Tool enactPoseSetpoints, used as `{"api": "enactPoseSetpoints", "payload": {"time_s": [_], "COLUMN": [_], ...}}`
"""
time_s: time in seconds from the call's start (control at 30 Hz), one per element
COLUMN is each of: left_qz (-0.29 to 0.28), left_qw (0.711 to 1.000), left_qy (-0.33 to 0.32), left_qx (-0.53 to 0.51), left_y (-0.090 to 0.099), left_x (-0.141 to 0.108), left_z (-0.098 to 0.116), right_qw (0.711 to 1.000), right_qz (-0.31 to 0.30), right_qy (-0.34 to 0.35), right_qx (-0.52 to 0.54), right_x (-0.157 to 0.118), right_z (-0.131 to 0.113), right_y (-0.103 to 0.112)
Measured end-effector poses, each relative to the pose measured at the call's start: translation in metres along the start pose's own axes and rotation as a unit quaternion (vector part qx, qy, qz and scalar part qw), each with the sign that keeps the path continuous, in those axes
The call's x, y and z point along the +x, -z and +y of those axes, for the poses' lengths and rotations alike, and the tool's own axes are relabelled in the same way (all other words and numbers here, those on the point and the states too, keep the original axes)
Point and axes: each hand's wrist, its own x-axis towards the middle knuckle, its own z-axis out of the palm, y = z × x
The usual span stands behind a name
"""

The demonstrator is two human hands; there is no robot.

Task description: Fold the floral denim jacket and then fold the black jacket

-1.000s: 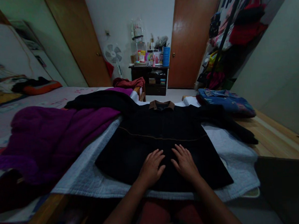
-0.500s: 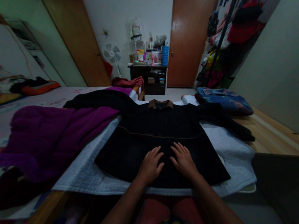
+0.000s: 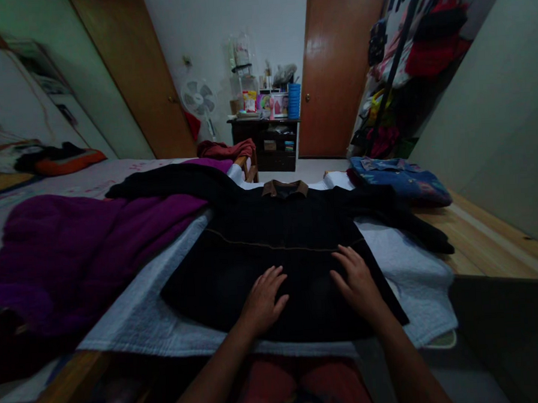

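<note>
Over garment [image 3: 283, 232]: left hand [image 3: 262, 303], right hand [image 3: 358, 286]

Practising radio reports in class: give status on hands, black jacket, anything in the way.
Left hand and right hand open, on or just above black jacket. Jacket spread, collar far side. Purple cloth alongside, one sleeve across it.

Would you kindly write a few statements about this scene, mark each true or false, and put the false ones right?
1. The left hand and the right hand are open over the black garment. True.
2. The collar is at the end of the black garment nearest the person. False: the collar is at the far end.
3. A pale cloth lies under the black garment. True.
4. The right hand is clenched into a fist. False: it is open, near the brown line across the garment.
5. A fan shows left of the dark cabinet. True.
</note>
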Motion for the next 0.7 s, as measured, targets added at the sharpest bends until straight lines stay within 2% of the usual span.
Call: {"api": "enactPoseSetpoints", "payload": {"time_s": [0.07,0.17,0.33,0.43,0.5,0.57,0.7], "left_qz": [0.001,0.001,0.002,0.016,0.022,0.023,0.021], "left_qw": [1.000,1.000,0.999,0.999,0.999,0.999,0.999], "left_qy": [0.000,0.004,0.016,0.016,0.014,0.013,0.018], "left_qx": [-0.004,-0.016,-0.048,-0.048,-0.042,-0.039,-0.036], "left_y": [0.001,0.002,0.002,0.001,0.000,-0.001,-0.001], "left_x": [0.000,0.002,0.005,0.006,0.006,0.006,0.006], "left_z": [0.000,0.000,-0.004,-0.006,-0.006,-0.006,-0.005], "right_qw": [0.998,0.990,0.970,0.953,0.947,0.950,0.964], "right_qz": [0.031,0.025,-0.030,-0.103,-0.147,-0.169,-0.163], "right_qy": [-0.035,-0.100,-0.205,-0.265,-0.274,-0.255,-0.210], "right_qx": [-0.049,-0.100,-0.127,-0.106,-0.084,-0.056,0.024], "right_x": [0.001,-0.002,-0.010,-0.014,-0.017,-0.018,-0.014], "right_z": [0.015,0.032,0.039,0.039,0.041,0.043,0.041], "right_y": [0.016,0.032,0.050,0.059,0.063,0.064,0.063]}}
